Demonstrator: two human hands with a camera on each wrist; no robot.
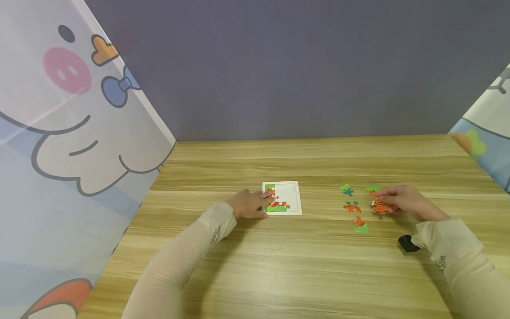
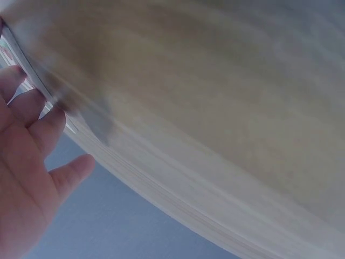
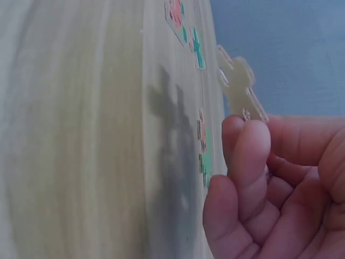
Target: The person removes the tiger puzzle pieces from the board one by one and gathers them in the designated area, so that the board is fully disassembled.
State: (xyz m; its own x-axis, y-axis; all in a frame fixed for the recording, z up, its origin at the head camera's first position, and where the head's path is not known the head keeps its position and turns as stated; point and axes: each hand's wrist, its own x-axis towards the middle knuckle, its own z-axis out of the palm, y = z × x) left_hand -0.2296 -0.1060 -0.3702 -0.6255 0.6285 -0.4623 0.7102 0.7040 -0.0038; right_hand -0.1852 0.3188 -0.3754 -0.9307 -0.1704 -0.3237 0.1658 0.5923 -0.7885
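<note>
Your left hand (image 1: 250, 205) rested at nine o'clock edge of puzzle board (image 1: 293, 195), fingers apart. Your right hand (image 1: 408, 201), at three o'clock from board, held orange puzzle piece (image 1: 380, 207) above wooden table (image 1: 303, 257), thumb and fingers pinched on it. Loose pieces (image 1: 352, 208) lay between board and right hand; green-and-orange piece (image 1: 372, 189) lay near held one, at eleven o'clock from it.
</note>
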